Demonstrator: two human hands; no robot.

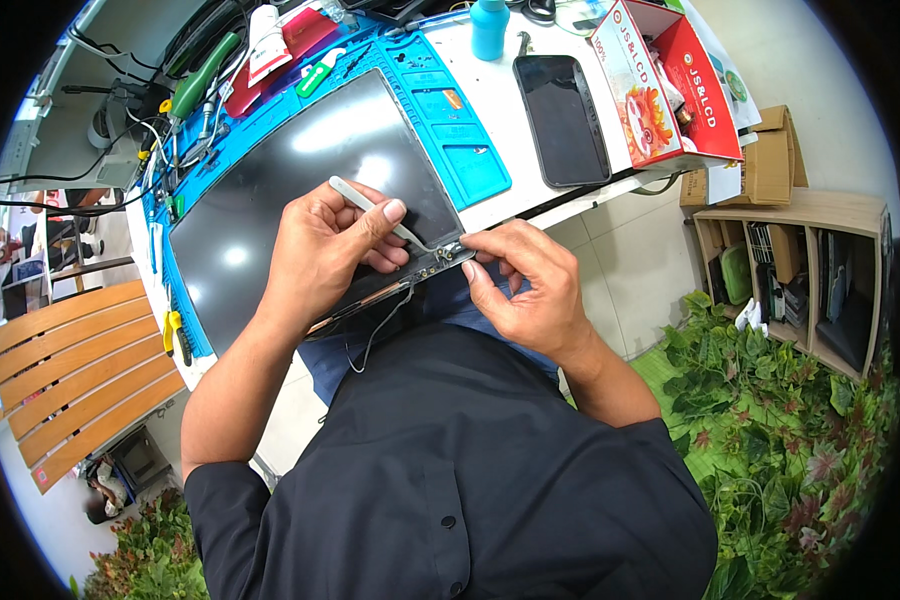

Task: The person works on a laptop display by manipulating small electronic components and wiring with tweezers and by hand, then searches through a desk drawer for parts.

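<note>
A large dark laptop screen (260,180) lies tilted over the near edge of the bench, its lower edge towards me. My left hand (315,245) rests over it, closed around pale tweezers (355,196). Their bent tip reaches a small metal hinge (448,250) at the screen's near right corner. There, the thumb and forefinger of my right hand (535,285) pinch the hinge end from the right; the other fingers curl beneath. A thin grey cable (378,332) hangs from the screen's lower edge.
Under the screen is a blue work mat (470,175) with compartments. Beyond lie a green-handled screwdriver (205,75), a blue bottle (489,30), a black phone (562,120) and a red-and-white box (660,90). A wooden shelf (790,215) stands right, a slatted bench (80,370) left.
</note>
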